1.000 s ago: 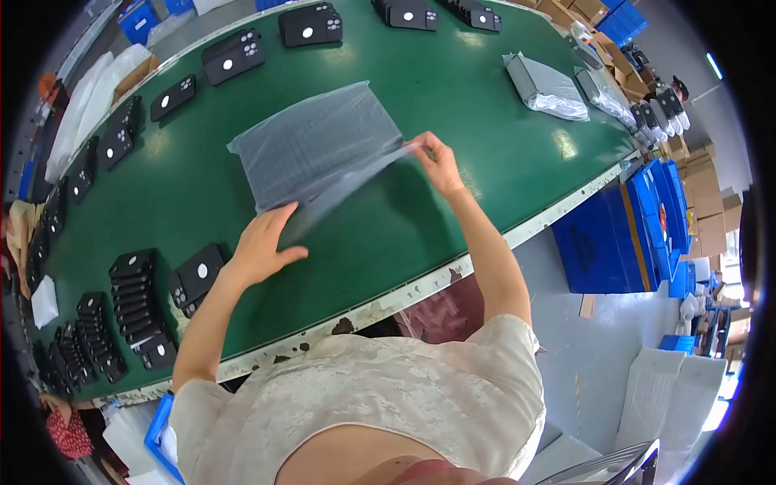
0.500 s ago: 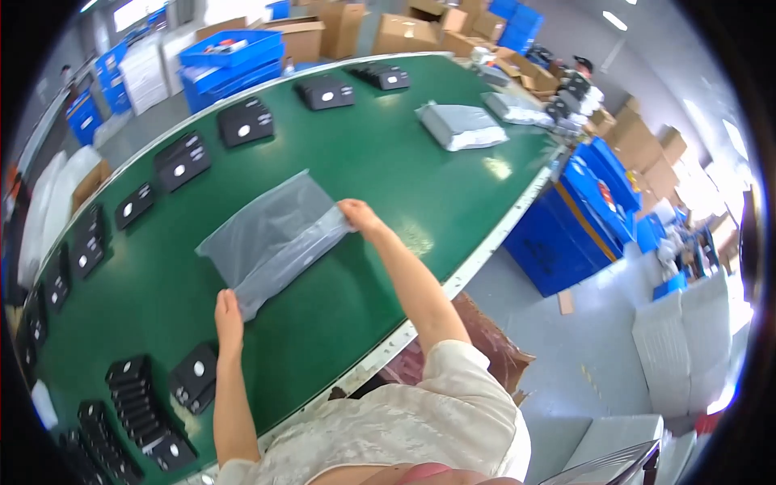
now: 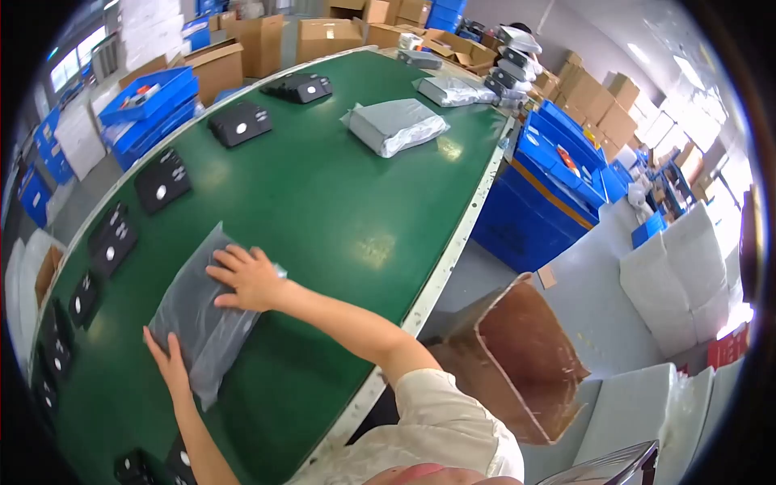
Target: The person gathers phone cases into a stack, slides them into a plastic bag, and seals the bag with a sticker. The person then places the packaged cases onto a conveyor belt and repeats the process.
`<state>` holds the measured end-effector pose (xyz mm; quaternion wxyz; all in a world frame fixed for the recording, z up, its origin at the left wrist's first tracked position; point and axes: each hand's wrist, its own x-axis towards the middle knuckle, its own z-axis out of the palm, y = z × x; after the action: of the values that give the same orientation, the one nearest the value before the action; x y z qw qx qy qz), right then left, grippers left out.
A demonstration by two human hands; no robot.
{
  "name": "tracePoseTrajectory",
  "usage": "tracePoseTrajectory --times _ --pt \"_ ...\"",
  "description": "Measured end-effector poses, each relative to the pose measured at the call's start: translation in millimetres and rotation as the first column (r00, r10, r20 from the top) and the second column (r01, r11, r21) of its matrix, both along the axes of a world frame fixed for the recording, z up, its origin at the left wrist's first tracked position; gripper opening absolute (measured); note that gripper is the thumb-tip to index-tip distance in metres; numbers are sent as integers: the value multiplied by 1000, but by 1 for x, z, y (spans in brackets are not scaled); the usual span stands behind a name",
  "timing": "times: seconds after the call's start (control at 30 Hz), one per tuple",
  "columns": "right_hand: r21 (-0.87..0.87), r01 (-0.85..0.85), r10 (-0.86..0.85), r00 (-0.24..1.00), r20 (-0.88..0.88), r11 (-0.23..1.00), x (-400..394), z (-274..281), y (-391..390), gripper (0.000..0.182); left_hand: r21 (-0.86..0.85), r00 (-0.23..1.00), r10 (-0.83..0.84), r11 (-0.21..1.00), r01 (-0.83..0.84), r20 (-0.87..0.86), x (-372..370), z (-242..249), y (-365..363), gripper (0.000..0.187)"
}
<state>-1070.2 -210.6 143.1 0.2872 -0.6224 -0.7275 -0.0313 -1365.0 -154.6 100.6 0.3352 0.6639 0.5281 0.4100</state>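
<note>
My right hand lies spread across the grey bag; I have my left hand, digits parted, at its edge.

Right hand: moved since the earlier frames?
Yes: the right hand moved left, away from the nearest silver package on the table, and now rests on the grey bag.

This looks like a packing area in a factory or warehouse, shown by the long green worktop bearing a plastic bag, black cases and wrapped parcels, with blue crates, cardboard boxes and bulky white bundles around it on the grey floor.
</note>
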Motion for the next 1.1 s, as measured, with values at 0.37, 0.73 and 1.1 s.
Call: tracePoseTrajectory --times 0.37,0.73,1.1 --pt "42 313 -261 851 -455 949 286 -2 -97 51 400 750 219 914 66 -624 176 27 61 65" --pt "-253 522 -580 709 -402 814 541 -2 -264 27 -40 859 -509 859 511 42 638 17 13 45" --pt "-320 488 -583 703 -408 812 626 33 -185 23 12 893 -447 895 447 46 726 18 18 31"
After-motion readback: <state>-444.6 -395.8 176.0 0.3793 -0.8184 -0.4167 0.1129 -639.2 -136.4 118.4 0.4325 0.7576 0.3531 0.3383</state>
